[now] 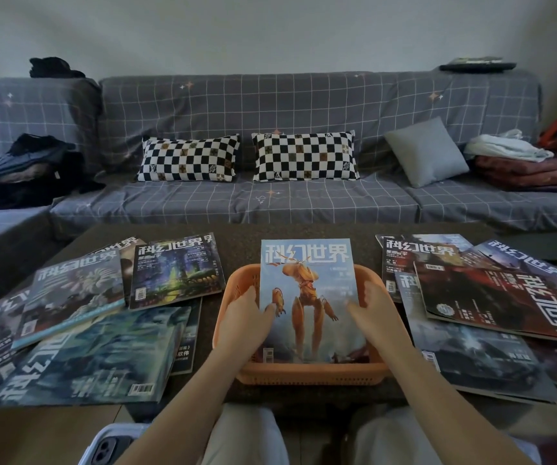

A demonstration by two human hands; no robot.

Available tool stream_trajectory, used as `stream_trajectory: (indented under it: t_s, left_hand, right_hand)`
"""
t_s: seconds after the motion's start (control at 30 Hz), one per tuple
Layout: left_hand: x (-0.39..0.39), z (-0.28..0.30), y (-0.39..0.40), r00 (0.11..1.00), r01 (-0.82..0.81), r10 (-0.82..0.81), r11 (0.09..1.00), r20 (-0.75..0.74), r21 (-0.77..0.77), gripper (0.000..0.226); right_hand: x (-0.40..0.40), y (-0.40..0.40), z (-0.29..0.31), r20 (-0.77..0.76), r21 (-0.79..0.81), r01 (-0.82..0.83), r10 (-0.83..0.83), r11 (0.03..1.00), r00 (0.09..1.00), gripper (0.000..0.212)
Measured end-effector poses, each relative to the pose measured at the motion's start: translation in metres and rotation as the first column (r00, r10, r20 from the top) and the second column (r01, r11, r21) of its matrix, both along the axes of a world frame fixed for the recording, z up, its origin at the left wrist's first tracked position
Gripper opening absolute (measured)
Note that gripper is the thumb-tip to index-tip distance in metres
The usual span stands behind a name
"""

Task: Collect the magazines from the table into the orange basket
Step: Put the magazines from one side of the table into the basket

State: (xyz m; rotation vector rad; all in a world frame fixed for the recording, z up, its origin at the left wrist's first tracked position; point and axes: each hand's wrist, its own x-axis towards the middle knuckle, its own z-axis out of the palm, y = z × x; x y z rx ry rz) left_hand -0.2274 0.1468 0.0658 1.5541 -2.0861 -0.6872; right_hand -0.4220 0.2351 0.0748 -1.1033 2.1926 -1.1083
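Observation:
The orange basket [307, 375] sits at the table's near edge, in the middle. A light-blue magazine [307, 283] with an orange robot on its cover leans in it, its top sticking out past the far rim. My left hand [247, 320] grips its left edge, thumb on the cover. My right hand [376, 313] grips its right edge the same way. Several more magazines lie spread on the table: a pile to the left [102, 317] and a pile to the right [485, 297].
The dark table [237, 236] stands in front of a grey checked sofa [270, 109] with two chequered cushions [188, 158], a grey cushion [426, 152] and heaps of clothes at both ends. A phone [109, 449] lies near my left knee.

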Motion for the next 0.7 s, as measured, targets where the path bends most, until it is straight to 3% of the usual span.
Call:
stream_trajectory:
  t_s: [0.1,0.3,0.57,0.7]
  left_hand:
    - [0.012,0.014,-0.004,0.987,0.002,-0.004,1.000,-0.162,-0.013,0.036]
    - [0.051,0.028,-0.033,0.950,-0.082,0.084,0.996,-0.301,0.017,0.044]
    - [0.104,0.013,-0.101,0.934,-0.209,0.201,0.978,-0.296,0.007,0.035]
    - [0.127,-0.002,-0.135,0.929,-0.281,0.279,0.959,-0.243,0.025,0.038]
  right_hand:
    - [0.015,-0.008,0.011,-0.082,-0.174,-0.022,0.008,0.985,0.997,0.050]
    - [0.068,-0.055,0.034,0.074,-0.265,-0.204,0.231,0.942,0.970,0.035]
    - [0.134,-0.145,0.026,0.036,-0.182,-0.427,0.440,0.886,0.897,0.028]
    - [0.157,-0.201,0.013,-0.008,-0.022,-0.531,0.531,0.847,0.848,0.037]
